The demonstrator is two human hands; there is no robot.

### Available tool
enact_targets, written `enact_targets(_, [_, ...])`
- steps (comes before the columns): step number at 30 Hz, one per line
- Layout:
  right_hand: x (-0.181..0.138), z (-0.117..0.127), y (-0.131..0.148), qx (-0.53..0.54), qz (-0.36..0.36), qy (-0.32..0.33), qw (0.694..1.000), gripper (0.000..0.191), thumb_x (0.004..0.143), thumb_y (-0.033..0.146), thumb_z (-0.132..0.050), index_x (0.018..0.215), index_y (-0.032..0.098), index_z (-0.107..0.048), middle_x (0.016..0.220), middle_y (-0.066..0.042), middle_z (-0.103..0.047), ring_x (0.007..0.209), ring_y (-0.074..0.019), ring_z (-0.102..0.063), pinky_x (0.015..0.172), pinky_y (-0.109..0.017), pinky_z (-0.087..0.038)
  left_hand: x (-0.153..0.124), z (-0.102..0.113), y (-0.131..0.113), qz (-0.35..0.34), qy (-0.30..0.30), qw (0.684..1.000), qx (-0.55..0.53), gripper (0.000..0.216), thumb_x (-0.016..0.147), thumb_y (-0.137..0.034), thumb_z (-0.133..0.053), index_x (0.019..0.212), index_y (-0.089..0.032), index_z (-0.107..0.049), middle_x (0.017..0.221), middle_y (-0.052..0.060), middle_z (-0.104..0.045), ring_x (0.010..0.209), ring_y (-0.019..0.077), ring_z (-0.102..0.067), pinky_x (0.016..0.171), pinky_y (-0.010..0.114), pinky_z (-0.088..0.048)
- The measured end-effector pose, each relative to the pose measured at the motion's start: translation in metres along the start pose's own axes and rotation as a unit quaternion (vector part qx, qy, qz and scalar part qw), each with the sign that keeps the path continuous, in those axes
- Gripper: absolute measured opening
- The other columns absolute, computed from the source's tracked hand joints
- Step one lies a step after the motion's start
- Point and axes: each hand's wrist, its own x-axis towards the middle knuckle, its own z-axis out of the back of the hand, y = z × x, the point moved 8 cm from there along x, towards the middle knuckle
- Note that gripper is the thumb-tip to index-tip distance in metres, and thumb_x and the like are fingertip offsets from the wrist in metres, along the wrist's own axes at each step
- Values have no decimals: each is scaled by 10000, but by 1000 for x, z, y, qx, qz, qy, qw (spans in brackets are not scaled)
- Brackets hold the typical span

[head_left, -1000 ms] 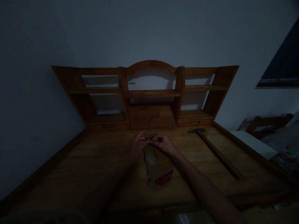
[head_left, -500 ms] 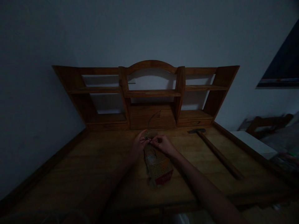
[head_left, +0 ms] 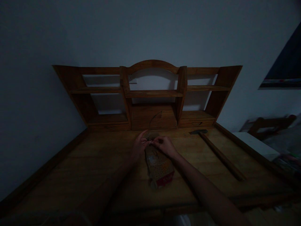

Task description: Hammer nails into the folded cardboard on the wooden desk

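Bag on the surface, a bit right of the middle, lying lengthwise: neck toward the back edge, red-patched base toward the front edge. Left hand mostly closed, fingers and thumb pinched at the neck, one finger pointing up toward the back edge. Right hand likewise, thumb and finger pinched at the neck, just beside the left fingertips. Too dark to tell what small bits show between the tips.

Near limit for reaching forward: back edge, with the shelf unit standing along it. Only a narrow strip of wood between there and the hands. Much wider span from left forearm to left edge, raised rim along that side. Also some depth from base to front edge.

Tighter on the right: hammer lying well apart from the bag, head near the back right corner, handle slanting toward the front right corner, just inside the raised right edge.
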Motion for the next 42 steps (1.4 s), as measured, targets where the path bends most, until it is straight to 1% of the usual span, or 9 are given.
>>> enact_targets(5, [2, 3, -8, 38, -25, -26, 999, 270, 740, 401, -638, 839, 154, -686, 742, -47, -679, 652, -153, -596, 589, -250, -440, -2, -1, -3, -14, 2, 1000, -4, 667, 730, -250, -650, 1346, -214, -397, 777, 13, -649, 746, 164, -643, 671, 258, -484])
enact_targets(9, [3, -1, -17, 82, -42, -22, 996, 290, 719, 409, -650, 842, 147, -672, 698, -31, -668, 589, -137, -591, 553, -242, -451, -3, -3, -4, -16, 8, 1000, 16, 674, 719, -266, -667, 1338, -202, -408, 713, -8, -621, 711, 154, -631, 653, 241, -472])
enact_targets(14, [4, -4, -20, 118, -55, -17, 991, 335, 697, 430, -665, 868, 142, -674, 703, -36, -673, 572, -131, -591, 541, -241, -457, -1, -4, -1, -6, 6, 1000, 1, 688, 699, -261, -678, 1334, -211, -417, 678, -29, -593, 683, 141, -614, 654, 231, -463])
enact_targets(18, [3, -4, -18, 128, -56, -12, 990, 290, 733, 413, -630, 835, 145, -676, 692, -35, -667, 576, -127, -587, 535, -231, -453, -1, -6, -2, -4, 12, 1000, 1, 686, 690, -254, -679, 1327, -208, -430, 596, -55, -532, 626, 132, -587, 629, 223, -453])
enact_targets(23, [3, -4, -21, 129, -60, -12, 990, 191, 733, 303, -603, 834, 154, -670, 689, -21, -654, 582, -124, -588, 544, -227, -462, -4, -8, -6, -6, 24, 999, 22, 635, 717, -273, -664, 1312, -216, -452, 592, -57, -515, 630, 130, -583, 621, 219, -446])
enact_targets(31, [4, -6, -25, 128, -71, -1, 989, 173, 691, 264, -625, 810, 156, -689, 693, -20, -665, 594, -128, -589, 564, -236, -465, 0, -5, 5, 2, 6, 1000, 25, 654, 678, -290, -708, 1282, -199, -476, 586, -55, -548, 614, 137, -601, 610, 230, -462])
enact_targets(33, [4, -7, -25, 129, -74, 0, 989, 233, 687, 306, -652, 855, 152, -701, 685, -23, -663, 582, -126, -576, 551, -235, -456, 1, -2, 6, 6, -4, 1000, 18, 673, 673, -301, -718, 1287, -192, -464, 610, -40, -587, 643, 153, -623, 621, 240, -473])
enact_targets(37, [2, -5, -19, 131, -74, -3, 989, 377, 648, 410, -713, 918, 148, -721, 730, -38, -665, 579, -120, -549, 530, -235, -430, -1, 0, 0, 10, 2, 1000, 6, 677, 699, -338, -706, 1306, -189, -445, 757, 29, -693, 741, 195, -660, 646, 262, -494])
enact_targets(42, [2, 0, -7, 146, -47, -1, 988, 368, 618, 439, -745, 905, 210, -743, 859, -38, -660, 779, -154, -577, 665, -252, -448, -6, -9, -11, 12, 35, 999, 1, 812, 677, -344, -730, 1374, -140, -369, 767, 47, -726, 756, 210, -665, 699, 290, -508])
